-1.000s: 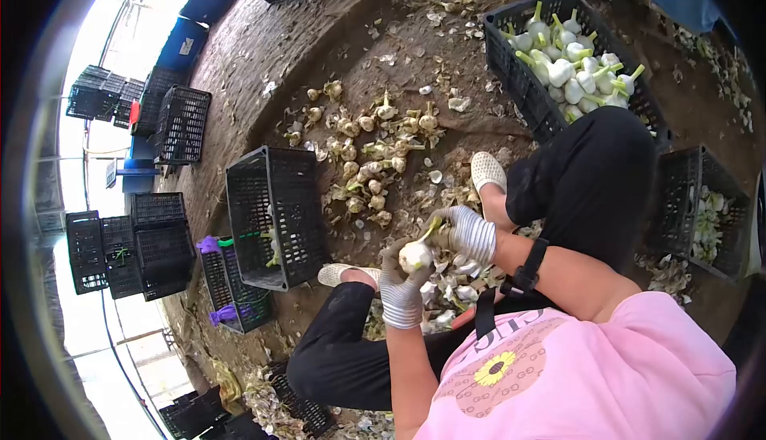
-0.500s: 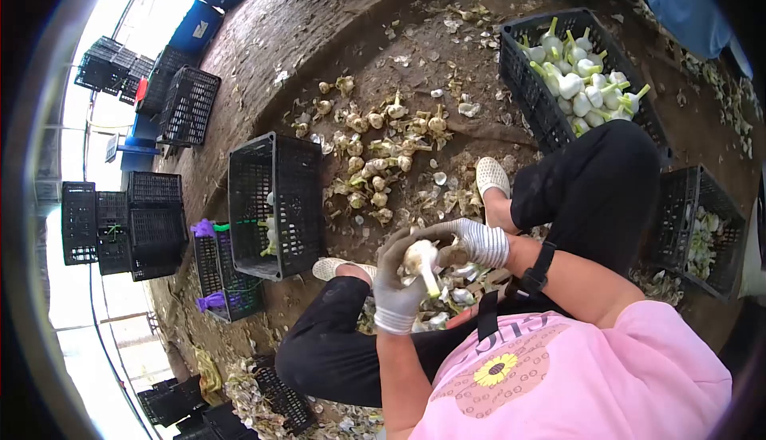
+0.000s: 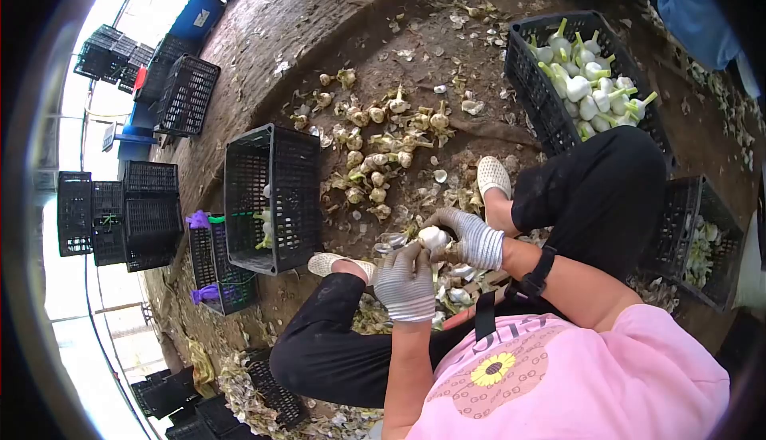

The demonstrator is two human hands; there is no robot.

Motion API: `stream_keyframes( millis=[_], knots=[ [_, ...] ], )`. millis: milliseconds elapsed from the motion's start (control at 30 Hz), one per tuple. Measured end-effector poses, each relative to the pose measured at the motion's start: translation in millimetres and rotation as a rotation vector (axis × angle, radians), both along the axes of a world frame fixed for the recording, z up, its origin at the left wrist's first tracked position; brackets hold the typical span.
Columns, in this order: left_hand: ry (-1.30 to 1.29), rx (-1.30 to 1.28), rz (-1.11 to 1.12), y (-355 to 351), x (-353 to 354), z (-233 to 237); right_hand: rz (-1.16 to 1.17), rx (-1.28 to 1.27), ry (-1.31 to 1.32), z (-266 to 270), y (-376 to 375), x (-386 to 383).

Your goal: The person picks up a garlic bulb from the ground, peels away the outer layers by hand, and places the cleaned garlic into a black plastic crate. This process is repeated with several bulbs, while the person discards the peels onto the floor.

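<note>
A white peeled garlic bulb sits between my two gloved hands above my lap. My left hand, in a grey-white work glove, is closed at the bulb's lower side. The bulb's stem does not show; my left fingers cover that side. My right hand, gloved alike, curls its fingers round the upper and right side of the bulb. Under the hands lie garlic skins and scraps. Unpeeled garlic bulbs are spread on the ground beyond my feet.
A black crate of cleaned garlic stands beyond my right knee. Another black crate, tipped toward me, holds a few bulbs. A crate with green-white trimmings is at right. Stacked crates line the left. A person's blue sleeve shows top right.
My left hand has turned and closed in on the garlic bulb. The bulb has shifted slightly up and right, and its stem, visible before, is now hidden.
</note>
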State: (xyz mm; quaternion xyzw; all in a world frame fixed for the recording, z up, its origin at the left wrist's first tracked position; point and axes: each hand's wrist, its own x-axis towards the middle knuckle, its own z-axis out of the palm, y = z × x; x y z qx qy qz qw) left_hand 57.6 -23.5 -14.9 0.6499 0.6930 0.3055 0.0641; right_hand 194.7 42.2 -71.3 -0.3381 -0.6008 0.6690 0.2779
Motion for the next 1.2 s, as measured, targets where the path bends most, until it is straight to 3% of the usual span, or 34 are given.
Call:
stream_keyframes(
  millis=[67, 167, 200, 267, 300, 333, 433, 567, 667, 700, 833, 933, 1033, 1133, 1167, 1200],
  knots=[
    [-0.058, -0.092, 0.070, 2.8, 2.2, -2.8, -0.053, 0.158, -0.059, 0.7, 0.2, -0.2],
    [-0.164, -0.113, 0.081, 5.7, 0.0, -14.9, -0.069, 0.114, 0.013, -1.6, -0.7, 1.7],
    [-0.194, -0.124, 0.086, 7.0, -1.8, -20.2, -0.020, -0.062, 0.113, -1.0, 0.4, 5.0],
    [-0.913, -0.304, 0.238, 12.3, -8.3, -17.8, 0.077, -0.421, 0.307, 4.2, 0.7, 14.2],
    [-1.009, -0.313, 0.252, 11.8, -16.8, -25.3, 0.059, -0.186, 0.305, 19.6, -2.0, 15.5],
    [-1.105, -0.316, 0.266, 12.7, -25.5, -37.5, 0.057, -0.226, 0.314, 20.0, -1.8, 15.1],
    [-1.190, -0.333, 0.277, 0.0, -42.5, -55.3, 0.030, -0.352, 0.395, 15.9, -0.6, 16.1],
    [-1.484, -0.265, 0.229, -4.2, -46.4, -37.0, 0.065, -0.796, 0.664, 15.1, 1.7, 12.1],
    [-1.564, -0.245, 0.121, -1.7, -40.5, -14.8, 0.097, -0.705, 0.631, 10.7, -3.0, 6.9],
    [-1.664, -0.213, 0.098, -0.5, -40.2, -7.4, 0.086, -0.716, 0.470, 16.0, -1.2, 8.0],
    [-1.787, -0.153, -0.011, -1.7, -61.4, 11.5, 0.174, -0.647, 0.643, 18.7, -1.0, 5.7],
    [-1.982, 0.056, -0.073, -3.2, -71.0, 16.6, 0.165, -0.836, 0.688, 20.6, -1.7, 11.2],
    [-1.871, -0.078, -0.021, -2.3, -65.5, 22.0, 0.264, -0.743, 0.561, 17.8, -1.1, 8.0],
    [-2.025, -0.015, 0.012, 7.2, -50.8, 29.8, 0.253, -0.746, 0.478, 8.9, -0.3, 3.4],
    [-2.139, 0.031, -0.220, 16.0, -55.0, 29.6, 0.198, -0.775, 0.548, 19.1, -0.3, 4.5],
    [-2.075, 0.110, -0.109, 16.8, -68.4, 26.3, 0.184, -0.805, 0.557, 14.4, -0.4, 5.2]
  ],
)
